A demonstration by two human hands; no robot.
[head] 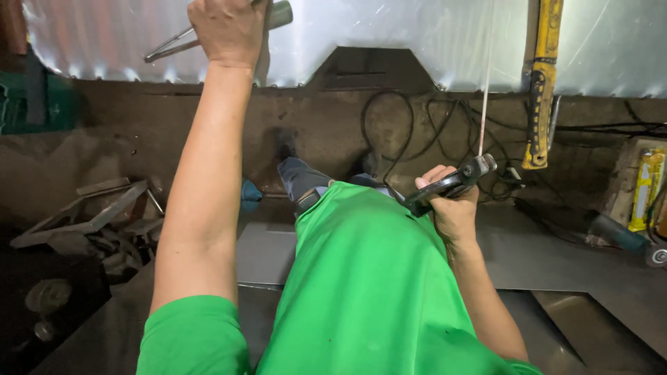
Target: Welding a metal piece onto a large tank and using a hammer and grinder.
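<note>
Left of the green shirt [368, 292], a heap of scrap metal frames [90, 219] lies on the dark floor. Above the shirt's left sleeve, the left hand [228, 29] is raised with its fingers wrapped tight around a grey metal tube [278, 14] with thin rods [170, 45] jutting left. Just right of the shirt's upper edge, the right hand [451, 205] is closed around a dark electrode holder [451, 184], clamping a thin welding rod [484, 104] that points upward. Farther right of the shirt, a yellow-handled tool [542, 83] hangs against the shiny sheet metal [417, 28].
</note>
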